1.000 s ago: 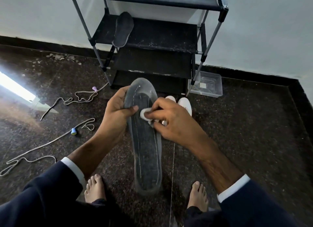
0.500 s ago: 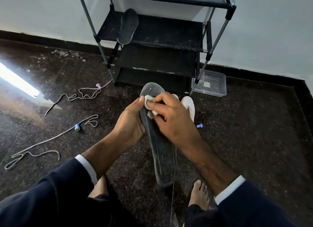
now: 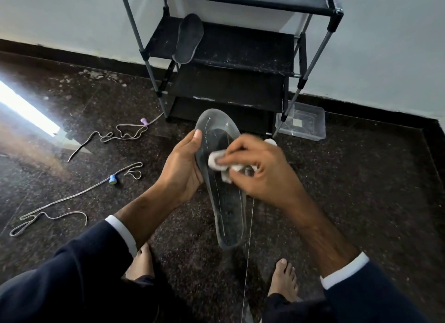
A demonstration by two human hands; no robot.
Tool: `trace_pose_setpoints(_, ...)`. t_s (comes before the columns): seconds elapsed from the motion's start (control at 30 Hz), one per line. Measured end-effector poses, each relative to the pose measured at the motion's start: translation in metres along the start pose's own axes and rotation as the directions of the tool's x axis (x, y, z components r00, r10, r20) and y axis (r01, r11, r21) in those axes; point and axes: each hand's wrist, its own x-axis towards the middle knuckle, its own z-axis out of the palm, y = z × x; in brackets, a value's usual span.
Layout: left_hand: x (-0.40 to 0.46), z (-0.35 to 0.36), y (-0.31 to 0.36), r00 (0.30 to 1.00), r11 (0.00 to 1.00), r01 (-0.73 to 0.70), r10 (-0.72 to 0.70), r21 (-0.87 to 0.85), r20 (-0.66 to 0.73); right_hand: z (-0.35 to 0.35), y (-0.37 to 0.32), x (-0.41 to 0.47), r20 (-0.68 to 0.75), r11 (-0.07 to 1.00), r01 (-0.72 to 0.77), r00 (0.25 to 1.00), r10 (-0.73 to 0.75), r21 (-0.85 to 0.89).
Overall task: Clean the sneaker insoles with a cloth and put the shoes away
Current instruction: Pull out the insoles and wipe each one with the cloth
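Note:
My left hand (image 3: 183, 168) grips the left edge of a long grey insole (image 3: 227, 202), held upright in front of me with its stitched underside facing me. My right hand (image 3: 260, 171) pinches a small white cloth (image 3: 218, 162) and presses it against the insole's upper half. A second dark insole (image 3: 189, 37) leans on a shelf of the black shoe rack (image 3: 228, 50). A white sneaker (image 3: 271, 142) on the floor shows only as a sliver behind my right hand.
Two loose shoelaces (image 3: 120, 136) (image 3: 72, 200) with coloured end beads lie on the dark speckled floor at the left. A clear plastic tub (image 3: 303, 124) sits at the rack's right foot. My bare feet (image 3: 284, 279) rest below the insole. A wall runs behind.
My right hand has slid the cloth down from the insole's tip to its upper middle. The left hand keeps its grip and the insole stands a little straighter.

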Motion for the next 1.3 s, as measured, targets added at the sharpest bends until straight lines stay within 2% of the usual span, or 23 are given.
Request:
trace_pose_setpoints(0.07, -0.002, 0.004, -0.006, 1.0, 0.999, 0.007, -0.008, 0.035, 0.021, 0.001, 0.0, 0.004, -0.203, 0.999, -0.009, 0.979, -0.001, -0.05)
trace_pose_setpoints(0.1, -0.003, 0.006, -0.007, 1.0, 0.999, 0.005, -0.006, 0.041, 0.021, 0.003, 0.0, 0.005, -0.226, 0.991, -0.014, 0.974, -0.016, -0.13)
trace_pose_setpoints(0.2, 0.001, 0.003, -0.003, 0.999, 0.999, -0.034, 0.036, 0.042, -0.024, 0.014, -0.002, 0.002, -0.059, 0.933, 0.088, 0.991, -0.116, -0.349)
trace_pose_setpoints(0.3, 0.004, -0.005, 0.007, 0.99, 0.996, -0.077, 0.081, 0.044, -0.117, 0.02, -0.005, 0.001, 0.172, 0.904, 0.242, 0.966, -0.191, -0.352)
trace_pose_setpoints(0.37, 0.005, -0.01, 0.014, 0.979, 0.993, -0.106, 0.112, 0.042, -0.168, 0.019, -0.002, -0.001, 0.313, 0.896, 0.281, 0.934, -0.172, -0.344)
trace_pose_setpoints(0.4, 0.006, -0.012, 0.017, 0.974, 0.992, -0.122, 0.128, 0.046, -0.186, 0.017, 0.001, -0.003, 0.329, 0.911, 0.26, 0.932, -0.15, -0.321)
trace_pose_setpoints(0.43, 0.007, -0.013, 0.019, 0.97, 0.99, -0.133, 0.14, 0.048, -0.199, 0.013, 0.002, -0.006, 0.282, 0.95, 0.185, 0.953, -0.111, -0.251)
trace_pose_setpoints(0.5, 0.007, -0.013, 0.019, 0.968, 0.991, -0.13, 0.136, 0.041, -0.212, 0.003, 0.003, -0.006, 0.051, 0.998, -0.054, 0.997, 0.052, 0.036)
trace_pose_setpoints(0.57, 0.007, -0.014, 0.016, 0.971, 0.993, -0.106, 0.114, 0.051, -0.208, -0.004, 0.005, -0.002, -0.161, 0.933, -0.181, 0.957, 0.239, 0.311)
trace_pose_setpoints(0.6, 0.007, -0.013, 0.014, 0.974, 0.994, -0.094, 0.103, 0.055, -0.201, -0.004, 0.006, 0.0, -0.19, 0.896, -0.222, 0.931, 0.313, 0.385)
trace_pose_setpoints(0.77, 0.009, -0.011, 0.015, 0.985, 0.997, -0.019, 0.032, 0.081, -0.171, 0.015, 0.013, 0.004, -0.043, 0.725, -0.417, 0.852, 0.522, 0.548)
trace_pose_setpoints(0.87, 0.004, -0.008, 0.017, 0.997, 0.996, 0.069, -0.067, 0.06, -0.045, 0.015, 0.019, 0.005, -0.099, 0.606, -0.424, 0.76, 0.642, 0.674)
trace_pose_setpoints(0.97, -0.004, 0.001, 0.011, 0.982, 0.989, 0.138, -0.143, 0.052, 0.125, 0.011, 0.02, 0.005, -0.075, 0.444, -0.399, 0.67, 0.739, 0.802)
trace_pose_setpoints(1.03, -0.008, 0.008, 0.002, 0.973, 0.982, 0.184, -0.189, 0.048, 0.132, 0.012, 0.02, 0.004, -0.071, 0.412, -0.395, 0.646, 0.76, 0.821)
trace_pose_setpoints(1.1, -0.011, 0.011, -0.008, 0.972, 0.975, 0.217, -0.22, 0.046, 0.084, 0.01, 0.021, 0.005, -0.11, 0.467, -0.401, 0.654, 0.748, 0.788)
trace_pose_setpoints(1.13, -0.011, 0.012, -0.01, 0.974, 0.975, 0.216, -0.219, 0.044, 0.062, 0.009, 0.02, 0.005, -0.151, 0.536, -0.407, 0.675, 0.722, 0.74)
trace_pose_setpoints(1.23, -0.009, 0.013, -0.009, 0.984, 0.984, 0.178, -0.179, 0.014, 0.015, 0.004, 0.018, 0.006, -0.311, 0.826, -0.382, 0.793, 0.524, 0.415)
trace_pose_setpoints(1.3, -0.008, 0.012, -0.007, 0.988, 0.988, 0.155, -0.155, 0.002, 0.001, 0.003, 0.015, 0.005, -0.362, 0.943, -0.277, 0.873, 0.327, 0.184)
